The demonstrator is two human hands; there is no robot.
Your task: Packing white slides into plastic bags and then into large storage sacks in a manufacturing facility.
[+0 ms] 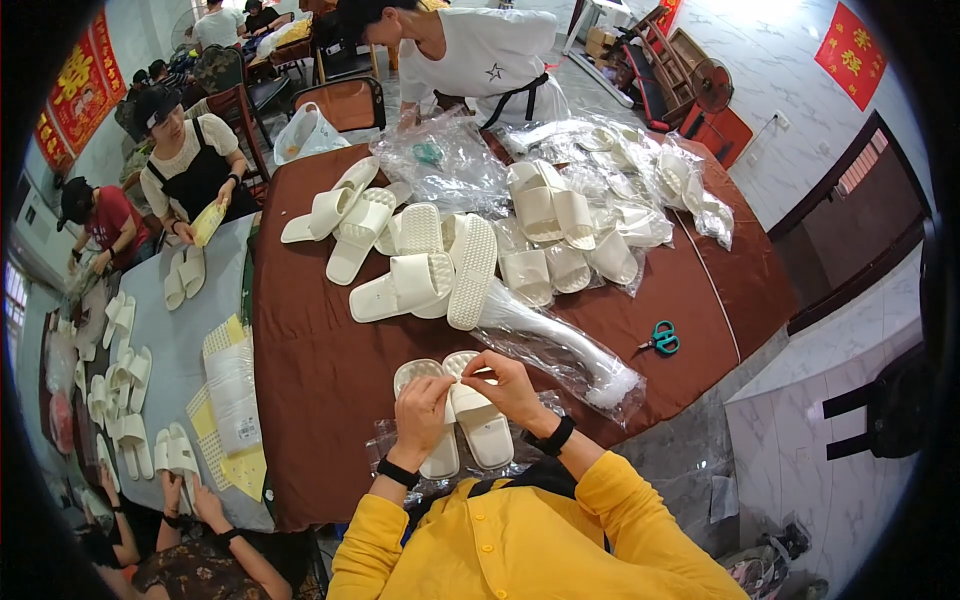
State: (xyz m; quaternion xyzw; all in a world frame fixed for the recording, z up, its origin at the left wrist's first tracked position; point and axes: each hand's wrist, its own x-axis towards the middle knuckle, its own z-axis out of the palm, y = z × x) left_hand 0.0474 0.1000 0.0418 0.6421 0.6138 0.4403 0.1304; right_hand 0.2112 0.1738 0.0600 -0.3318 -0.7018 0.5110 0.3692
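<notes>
A pair of cream slide slippers (490, 440) lies side by side in front of me, on a clear plastic bag (522, 455). My left hand (423, 412) is over the left slipper and my right hand (505, 388) over the right one. Their fingertips meet in a pinch above the slippers' straps. Whatever is between the fingers is too small to make out. Just beyond, a loose heap of cream slippers (400, 285) lies with soles and straps facing various ways. A long clear bag with white filling (565, 345) stretches to the right of that heap.
Bagged slippers (560, 205) and loose plastic wrap (440, 165) cover the far side of the brown-clothed table (300, 400). Teal-handled scissors (664, 338) lie at the right. On the grey table (225, 270) at left are more slippers and yellow sheets (243, 470). Other people work around both tables.
</notes>
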